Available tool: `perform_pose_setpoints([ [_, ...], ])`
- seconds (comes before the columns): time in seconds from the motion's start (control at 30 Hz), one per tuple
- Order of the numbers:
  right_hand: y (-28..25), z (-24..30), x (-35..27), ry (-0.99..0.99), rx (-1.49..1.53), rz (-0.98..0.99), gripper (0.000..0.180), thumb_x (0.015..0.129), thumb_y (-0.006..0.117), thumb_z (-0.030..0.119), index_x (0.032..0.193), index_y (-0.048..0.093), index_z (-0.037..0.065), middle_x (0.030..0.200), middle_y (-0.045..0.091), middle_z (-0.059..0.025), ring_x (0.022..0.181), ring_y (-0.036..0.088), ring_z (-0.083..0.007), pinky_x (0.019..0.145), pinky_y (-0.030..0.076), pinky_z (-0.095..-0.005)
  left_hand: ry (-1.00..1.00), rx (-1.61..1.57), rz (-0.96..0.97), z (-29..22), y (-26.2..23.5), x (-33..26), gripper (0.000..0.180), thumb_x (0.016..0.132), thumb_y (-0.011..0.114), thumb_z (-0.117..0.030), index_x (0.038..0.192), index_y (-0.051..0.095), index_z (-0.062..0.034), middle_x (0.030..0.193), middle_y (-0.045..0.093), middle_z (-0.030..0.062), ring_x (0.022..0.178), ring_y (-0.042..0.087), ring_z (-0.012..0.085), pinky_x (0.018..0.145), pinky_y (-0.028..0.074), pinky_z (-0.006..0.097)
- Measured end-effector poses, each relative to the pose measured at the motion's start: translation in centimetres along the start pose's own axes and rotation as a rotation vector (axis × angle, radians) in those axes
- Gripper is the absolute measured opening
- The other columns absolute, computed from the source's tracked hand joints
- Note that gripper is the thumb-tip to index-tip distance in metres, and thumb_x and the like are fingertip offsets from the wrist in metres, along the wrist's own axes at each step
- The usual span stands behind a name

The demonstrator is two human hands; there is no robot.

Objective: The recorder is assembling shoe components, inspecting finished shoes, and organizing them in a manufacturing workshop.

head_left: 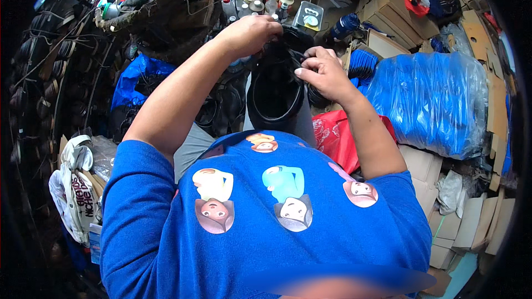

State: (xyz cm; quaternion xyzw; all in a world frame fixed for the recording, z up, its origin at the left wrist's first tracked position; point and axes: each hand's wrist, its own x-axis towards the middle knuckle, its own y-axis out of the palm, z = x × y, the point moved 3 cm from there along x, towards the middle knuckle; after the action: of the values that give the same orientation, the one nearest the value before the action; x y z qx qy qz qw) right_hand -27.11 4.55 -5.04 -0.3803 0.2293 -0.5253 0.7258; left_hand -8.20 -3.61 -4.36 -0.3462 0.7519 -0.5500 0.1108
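Note:
A black boot (266,119) rests between my knees, its wide opening facing up at me. My left hand (256,35) is closed over the far part of the boot, with its fingertips partly hidden. On the right side, my right hand (327,73) pinches the boot's edge between thumb and bent fingers. Dark material hides the detail between the two hands. Under the boot, my grey trousers (191,147) show.
Several bottles (271,3) and a clear plastic tub (308,16) stand beyond my hands. To the right lie a plastic-wrapped blue bundle (429,102), a red bag (339,139) and cardboard boxes (390,19). A cluttered worktop (149,0) is at the far left.

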Motion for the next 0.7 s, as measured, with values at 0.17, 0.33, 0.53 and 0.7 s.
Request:
perform_pose_setpoints([
  [0.17, 1.1, -1.2, -1.6, 0.035, -0.026, 0.026, 0.030, 0.074, 0.063, 0.036, 0.083, 0.067, 0.008, 0.104, 0.053, -0.0101, 0.107, 0.043, -0.0262, 0.090, 0.031, -0.0387, -0.009, -0.107, -0.018, 1.7, 1.5, -1.2, 0.024, 0.073, 0.060, -0.007, 0.097, 0.061, -0.0062, 0.092, 0.060, 0.0132, 0.090, 0.057, 0.0326, 0.077, 0.047, 0.039],
  [0.33, 2.8, -2.9, -4.7, 0.150, 0.469, -0.243, 0.034, 0.077, 0.069, 0.026, 0.102, 0.060, 0.005, 0.103, 0.050, -0.0116, 0.095, 0.050, -0.0208, 0.084, 0.042, -0.0302, -0.342, -0.495, -0.158, 2.9, 2.6, -5.0, 0.043, 0.079, 0.063, -0.018, 0.118, 0.051, -0.0064, 0.116, 0.053, 0.0119, 0.104, 0.054, 0.0257, 0.087, 0.044, 0.035],
  [0.53, 7.2, -0.4, -6.4, 0.307, 0.549, -0.060, 0.073, 0.081, 0.060, 0.049, 0.130, 0.036, 0.000, 0.112, 0.054, -0.0147, 0.101, 0.053, -0.0207, 0.089, 0.040, -0.0315, -0.854, -1.420, -0.072, -5.5, 7.6, -10.9, 0.075, 0.082, 0.059, -0.036, 0.139, 0.021, -0.0076, 0.134, 0.035, 0.0136, 0.124, 0.033, 0.0237, 0.102, 0.027, 0.033],
  [0.7, 5.6, -2.4, -3.7, 0.432, 0.622, 0.067, 0.066, 0.077, 0.062, 0.034, 0.127, 0.038, -0.002, 0.115, 0.055, -0.0203, 0.104, 0.055, -0.0287, 0.091, 0.040, -0.0340, -0.489, -1.182, -0.097, -8.4, 3.4, -6.7, 0.081, 0.084, 0.059, -0.031, 0.141, 0.010, -0.0019, 0.141, 0.025, 0.0167, 0.127, 0.029, 0.0256, 0.102, 0.028, 0.033],
])
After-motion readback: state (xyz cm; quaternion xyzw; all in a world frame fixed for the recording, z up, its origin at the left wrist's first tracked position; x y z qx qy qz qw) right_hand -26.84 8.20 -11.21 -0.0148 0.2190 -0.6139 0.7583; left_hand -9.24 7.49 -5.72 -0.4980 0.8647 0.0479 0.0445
